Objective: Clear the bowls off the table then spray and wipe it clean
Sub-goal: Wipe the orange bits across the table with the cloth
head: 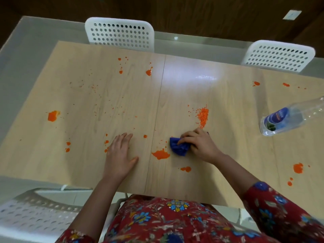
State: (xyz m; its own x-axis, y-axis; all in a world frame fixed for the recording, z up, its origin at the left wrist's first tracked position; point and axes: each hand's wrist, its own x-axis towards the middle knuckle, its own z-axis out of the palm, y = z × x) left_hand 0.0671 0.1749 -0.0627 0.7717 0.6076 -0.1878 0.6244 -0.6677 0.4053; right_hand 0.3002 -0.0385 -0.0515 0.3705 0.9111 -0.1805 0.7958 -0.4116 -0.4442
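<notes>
Partly hidden cloth (178, 149) gripped by right fingers (188, 138), left fingers (124, 138) flat, bottle (289, 118) cropped.

The plastic bottle (291, 118) has its top cut off by the right frame edge, and its label print is too blurred to read. The blue cloth (178, 147) is partly covered by the right hand (199, 146). The table (228, 95) runs out of frame at its right end.
</notes>
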